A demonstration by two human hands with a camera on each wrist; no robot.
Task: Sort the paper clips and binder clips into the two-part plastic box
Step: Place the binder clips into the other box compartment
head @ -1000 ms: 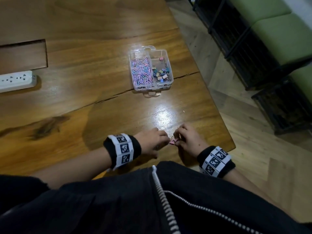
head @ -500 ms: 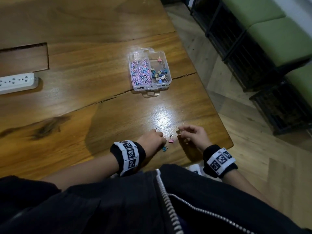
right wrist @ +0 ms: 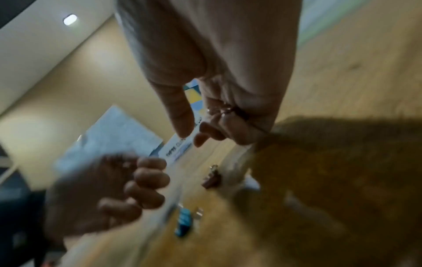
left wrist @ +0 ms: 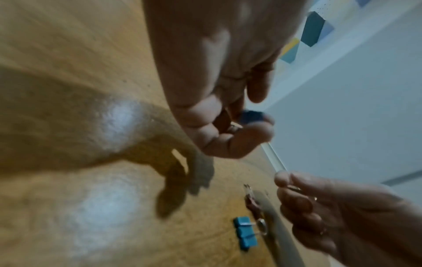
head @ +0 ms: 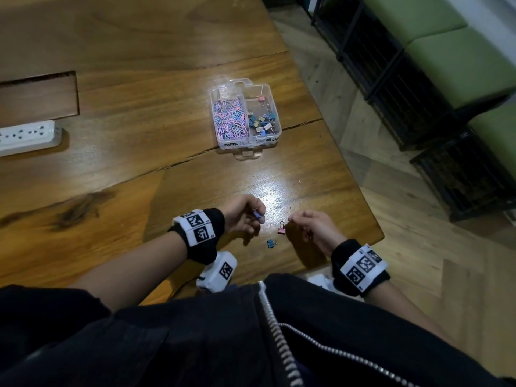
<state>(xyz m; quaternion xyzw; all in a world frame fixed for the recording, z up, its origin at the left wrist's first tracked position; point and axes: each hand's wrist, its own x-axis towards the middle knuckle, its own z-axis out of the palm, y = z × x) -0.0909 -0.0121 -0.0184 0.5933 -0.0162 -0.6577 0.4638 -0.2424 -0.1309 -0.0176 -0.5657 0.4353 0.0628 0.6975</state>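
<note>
The clear two-part box (head: 275, 114) sits mid-table, with pink and blue paper clips (head: 230, 120) in its left half and binder clips (head: 262, 122) in its right. My left hand (head: 258, 216) hovers near the front edge and pinches a blue binder clip (left wrist: 251, 116). My right hand (head: 291, 219) is a little to the right, and its curled fingers hold a pink binder clip (right wrist: 224, 110). On the table between the hands lie a loose pink binder clip (head: 281, 229) and a loose blue binder clip (head: 270, 243). The box (right wrist: 178, 150) shows blurred past my right fingers.
A white power strip (head: 28, 138) lies at the table's left. The wooden table (head: 139, 121) has a rectangular cut-out at the back left, and its right edge drops to the floor. Black wire crates (head: 405, 93) and green cushions stand to the right.
The hands were together over the clips and have since drawn apart. The left hand has lifted with a blue binder clip. A pink and a blue clip stay on the table.
</note>
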